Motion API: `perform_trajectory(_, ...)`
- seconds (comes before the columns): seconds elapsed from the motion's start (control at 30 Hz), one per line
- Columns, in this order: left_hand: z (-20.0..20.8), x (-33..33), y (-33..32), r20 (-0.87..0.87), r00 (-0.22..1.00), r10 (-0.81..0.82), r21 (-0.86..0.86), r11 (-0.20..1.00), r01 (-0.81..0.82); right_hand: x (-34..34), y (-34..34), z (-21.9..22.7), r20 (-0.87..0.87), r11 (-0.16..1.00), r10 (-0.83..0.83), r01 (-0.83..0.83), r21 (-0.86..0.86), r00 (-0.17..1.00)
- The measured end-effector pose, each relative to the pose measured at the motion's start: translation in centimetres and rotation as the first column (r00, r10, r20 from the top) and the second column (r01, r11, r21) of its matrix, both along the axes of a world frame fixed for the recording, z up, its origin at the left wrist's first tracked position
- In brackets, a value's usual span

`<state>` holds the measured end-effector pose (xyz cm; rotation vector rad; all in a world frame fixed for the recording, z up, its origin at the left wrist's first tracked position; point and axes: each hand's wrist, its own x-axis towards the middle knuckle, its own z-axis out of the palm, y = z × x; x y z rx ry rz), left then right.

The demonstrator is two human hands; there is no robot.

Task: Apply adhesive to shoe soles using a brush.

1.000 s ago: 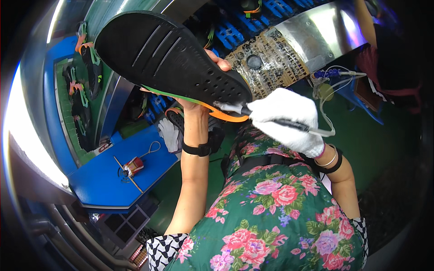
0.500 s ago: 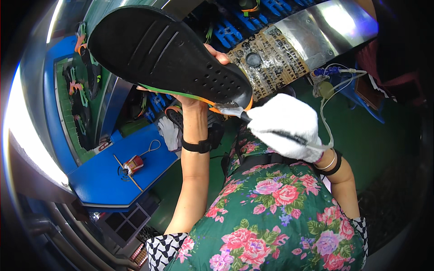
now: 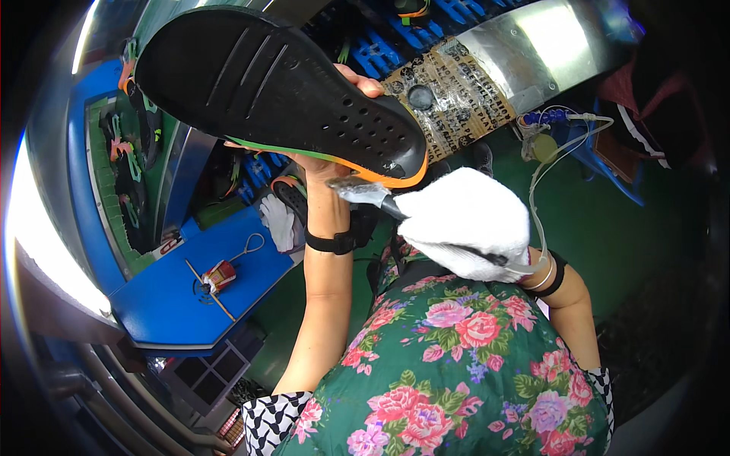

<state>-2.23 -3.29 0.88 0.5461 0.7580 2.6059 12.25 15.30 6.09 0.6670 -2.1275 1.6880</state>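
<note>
Here, a bare left hand (image 3: 313,163) grips an upturned black shoe sole (image 3: 281,91) beyond a floral garment (image 3: 456,365), while the gloved right hand (image 3: 465,224) clasps a brush (image 3: 366,192) near the sole's orange rim (image 3: 395,181), where a slip could drag bristles (image 3: 341,185) across the left wrist (image 3: 327,209).

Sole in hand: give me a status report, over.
Left grip on sole, black face toward camera. Right grip, gloved, holding brush. Brush overlaps left wrist in view; contact unclear.
</note>
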Motion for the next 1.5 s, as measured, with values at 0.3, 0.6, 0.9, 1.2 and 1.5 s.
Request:
perform_trajectory(0.3, -0.1, -0.4, 0.3, -0.116, 0.992, 0.044, 0.054, 0.998, -0.038, 0.1, -0.3, 0.5, -0.015, 1.000, -0.017, 0.017, -0.003, 1.000)
perform_trajectory(0.6, 0.6, -1.0, 0.5, -0.194, 0.979, 0.063, 0.108, 0.993, -0.043, 0.3, 1.7, 0.4, 0.108, 0.983, -0.183, 0.184, 0.003, 0.977)
perform_trajectory(0.9, 1.7, -0.6, 1.2, -0.201, 0.979, 0.036, -0.002, 0.999, -0.038, 0.4, 1.9, 1.2, -0.005, 0.976, -0.164, 0.163, 0.145, 0.986)
perform_trajectory(1.2, 1.8, -0.5, 2.1, -0.149, 0.988, 0.049, 0.007, 0.999, -0.048, 0.8, 1.3, 1.3, 0.082, 0.991, -0.131, 0.130, 0.011, 0.988)
perform_trajectory(1.5, 1.2, -1.1, 1.7, -0.074, 0.995, 0.066, 0.037, 0.997, -0.063, 0.0, 1.9, 1.0, 0.080, 0.965, -0.261, 0.261, 0.007, 0.962)
